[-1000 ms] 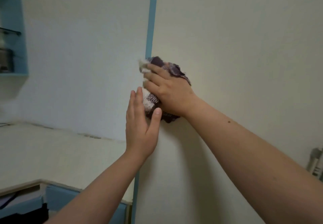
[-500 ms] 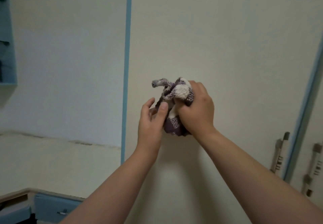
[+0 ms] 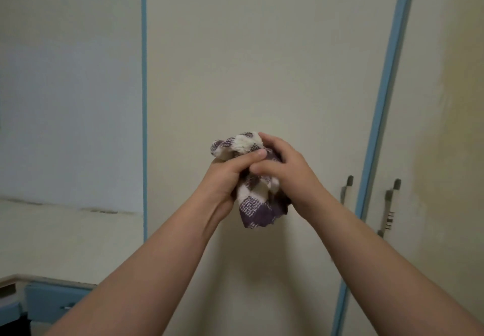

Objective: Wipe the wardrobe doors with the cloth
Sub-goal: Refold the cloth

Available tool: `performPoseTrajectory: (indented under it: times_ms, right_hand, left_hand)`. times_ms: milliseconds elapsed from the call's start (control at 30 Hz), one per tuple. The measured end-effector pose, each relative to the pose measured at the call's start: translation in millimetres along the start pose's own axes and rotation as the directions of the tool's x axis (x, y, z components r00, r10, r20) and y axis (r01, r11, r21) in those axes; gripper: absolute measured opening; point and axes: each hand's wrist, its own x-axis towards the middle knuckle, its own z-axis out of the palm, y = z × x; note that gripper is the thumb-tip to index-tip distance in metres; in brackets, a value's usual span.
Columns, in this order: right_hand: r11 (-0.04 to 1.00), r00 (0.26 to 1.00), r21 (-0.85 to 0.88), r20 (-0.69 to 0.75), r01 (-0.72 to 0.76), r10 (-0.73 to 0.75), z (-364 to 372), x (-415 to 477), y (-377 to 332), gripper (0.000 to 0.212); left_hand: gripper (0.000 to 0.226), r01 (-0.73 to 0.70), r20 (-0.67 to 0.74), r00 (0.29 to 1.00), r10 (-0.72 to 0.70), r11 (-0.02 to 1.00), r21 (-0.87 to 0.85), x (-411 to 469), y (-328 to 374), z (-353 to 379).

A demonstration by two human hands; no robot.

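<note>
Head view: we bunch the checked cloth [image 3: 255,191] between both clenched hands, left hand [image 3: 225,176] and right hand [image 3: 285,176], before the wardrobe door [image 3: 248,60].

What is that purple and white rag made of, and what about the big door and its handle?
The cloth, bunched in both hands, looks like soft woven terry or cotton: fuzzy white loops, checked purple patches, floppy folds. The wardrobe door seems to be a painted or laminated board, matte cream and flat, with a blue edge strip. The handle looks like grey metal, though it is too blurred to be sure.
</note>
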Motion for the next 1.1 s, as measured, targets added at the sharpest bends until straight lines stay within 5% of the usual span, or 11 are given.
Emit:
performPoseTrajectory:
  times_ms: [100,167,300,367,500,600,700,833,1100]
  right_hand:
    - [0.849,0.983,0.509,-0.022,-0.144,0.18,-15.9,-1.5,-1.8,0.031]
    - [0.747,0.954,0.605,0.071,-0.274,0.292,-27.0,-3.0,1.6,0.021]
    - [0.707,0.898,0.553,0.274,-0.44,0.345,-48.6,-13.1,9.4,0.03]
    - [0.724,0.918,0.564,0.274,-0.396,0.288,-61.2,-15.9,13.9,0.028]
    - [0.834,0.958,0.5,0.265,-0.233,0.108,-98.4,-17.7,15.7,0.071]
    - [0.895,0.964,0.408,0.253,-0.178,0.076,-125.4,-19.5,9.0,0.08]
    - [0.94,0.977,0.311,0.199,-0.141,0.081,-138.3,-20.9,-7.3,0.059]
    - [0.987,0.997,0.153,0.074,-0.042,0.031,-150.6,-27.0,-23.7,0.028]
    - [0.998,0.974,0.057,-0.225,0.001,0.012,-247.4,-47.0,-16.6,0.018]
  left_hand:
    - [0.052,0.091,0.006,0.996,-0.091,0.986,-0.14,-1.5,-1.2,5.7]
    - [0.04,0.134,0.062,0.99,-0.125,0.976,-0.174,-0.1,-3.5,8.2]
    - [0.031,0.173,0.151,0.977,-0.148,0.971,-0.164,3.4,-9.4,16.8]
    - [0.04,0.157,0.159,0.978,-0.134,0.977,-0.141,5.4,-9.7,24.1]
    - [0.033,0.08,0.146,0.987,-0.061,0.988,-0.13,15.1,-6.5,33.0]
    - [0.028,0.091,0.222,0.973,-0.058,0.985,-0.143,19.9,-1.6,36.3]
    - [0.027,0.131,0.373,0.926,-0.056,0.975,-0.178,22.7,9.2,37.6]
    - [0.053,0.108,0.515,0.857,-0.014,0.982,-0.153,30.2,20.9,46.8]
    - [0.025,-0.095,0.178,0.982,0.062,0.978,0.184,49.5,-4.2,112.5]
